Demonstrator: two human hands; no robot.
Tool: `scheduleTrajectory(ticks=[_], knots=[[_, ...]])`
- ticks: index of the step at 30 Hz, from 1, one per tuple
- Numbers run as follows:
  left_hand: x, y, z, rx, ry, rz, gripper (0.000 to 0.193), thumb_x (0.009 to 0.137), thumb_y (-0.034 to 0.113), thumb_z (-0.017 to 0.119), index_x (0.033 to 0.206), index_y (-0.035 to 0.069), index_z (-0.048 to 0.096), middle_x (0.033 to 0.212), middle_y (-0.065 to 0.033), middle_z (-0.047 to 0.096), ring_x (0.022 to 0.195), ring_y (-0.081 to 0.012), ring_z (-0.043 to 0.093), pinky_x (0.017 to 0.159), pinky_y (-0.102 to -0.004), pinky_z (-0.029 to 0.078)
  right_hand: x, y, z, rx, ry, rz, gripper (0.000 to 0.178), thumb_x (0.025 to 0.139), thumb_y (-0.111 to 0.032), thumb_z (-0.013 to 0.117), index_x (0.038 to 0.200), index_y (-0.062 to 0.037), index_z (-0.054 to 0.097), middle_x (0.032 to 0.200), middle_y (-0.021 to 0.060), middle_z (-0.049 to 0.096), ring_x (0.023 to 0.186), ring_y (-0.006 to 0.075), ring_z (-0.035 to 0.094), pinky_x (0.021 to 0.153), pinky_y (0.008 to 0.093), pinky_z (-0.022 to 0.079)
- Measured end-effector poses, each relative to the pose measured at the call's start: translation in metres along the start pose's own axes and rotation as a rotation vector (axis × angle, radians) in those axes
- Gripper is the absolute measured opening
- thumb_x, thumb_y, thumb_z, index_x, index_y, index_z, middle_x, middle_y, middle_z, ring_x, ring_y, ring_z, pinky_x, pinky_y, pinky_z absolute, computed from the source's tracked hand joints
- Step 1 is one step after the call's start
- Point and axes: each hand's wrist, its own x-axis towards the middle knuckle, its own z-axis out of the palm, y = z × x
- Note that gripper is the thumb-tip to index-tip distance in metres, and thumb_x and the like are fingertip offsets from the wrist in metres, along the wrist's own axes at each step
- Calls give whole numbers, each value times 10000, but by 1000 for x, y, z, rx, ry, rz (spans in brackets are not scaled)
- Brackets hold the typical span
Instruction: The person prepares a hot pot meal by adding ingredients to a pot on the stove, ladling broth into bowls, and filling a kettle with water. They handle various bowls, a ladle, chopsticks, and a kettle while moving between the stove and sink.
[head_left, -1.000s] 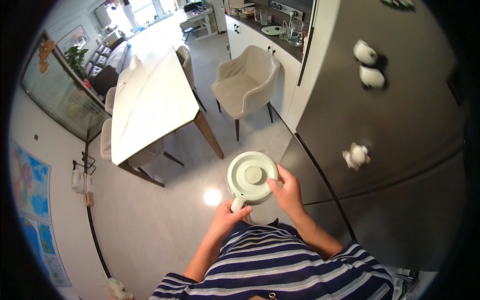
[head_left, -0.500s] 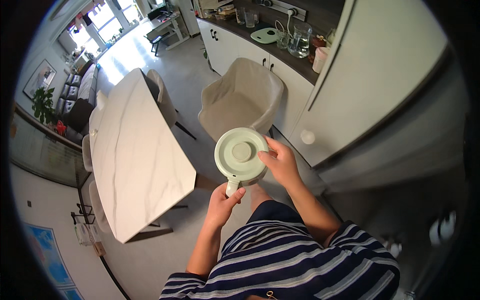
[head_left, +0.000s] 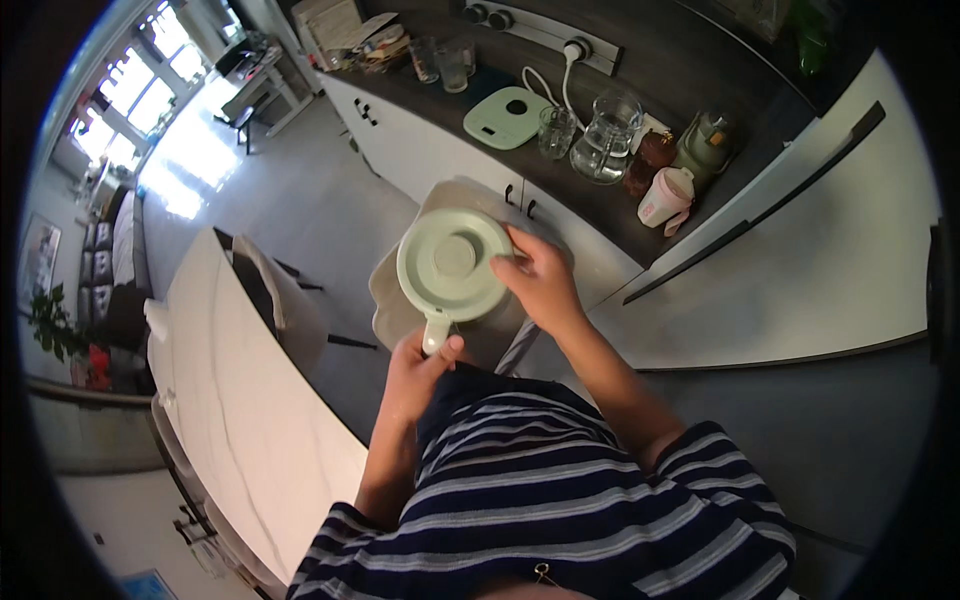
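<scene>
A pale green electric kettle with a round lid is held up in front of me, seen from above. My left hand is closed around its handle, thumb along the top. On the opposite side, my right hand grips the rim, with the thumb over the lid's edge and the other fingers partly hidden behind the body. Beyond the kettle, on the dark counter, lies a matching green kettle base with a black round connector in it.
Close to the base stand a glass cup, a glass pitcher and a pink-and-white cup. A plug with a white cord sits in the wall strip. A beige chair is below the kettle; a marble-patterned table stands left.
I have turned and moved toward the counter, which now fills more of the view, while the table has slid left and down. Both hands keep their hold on the kettle.
</scene>
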Motion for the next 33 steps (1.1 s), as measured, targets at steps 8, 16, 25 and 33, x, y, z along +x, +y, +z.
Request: scheduleTrajectory(ticks=[8,16,25,33], knots=[[215,37,-51,45,-180,45,328,925,346,722,825,54,612,699,33,557,658,-61,503,613,-242,400,167,30,-3,112,208,-13,447,899,-182,644,1316,-25,609,1098,97,726,927,142,690,835,290,521],[409,72,-54,102,-443,56,440,967,490,620,806,82,598,757,16,576,700,-77,525,644,-251,426,293,58,-38,-95,426,-51,439,935,-150,619,1335,29,585,1175,79,694,1066,131,628,923,285,478],[506,89,-13,67,-500,-6,479,955,590,567,801,137,592,721,21,573,686,-88,550,573,-262,459,388,103,-98,-193,485,29,385,922,-198,621,1266,-29,657,1093,34,709,973,118,633,883,279,474],[544,92,-18,42,-564,-94,498,939,599,596,790,124,590,720,10,570,715,-108,587,562,-309,533,405,117,-100,-238,508,-36,367,885,-284,638,1148,-33,691,999,117,735,940,234,699,816,351,519]])
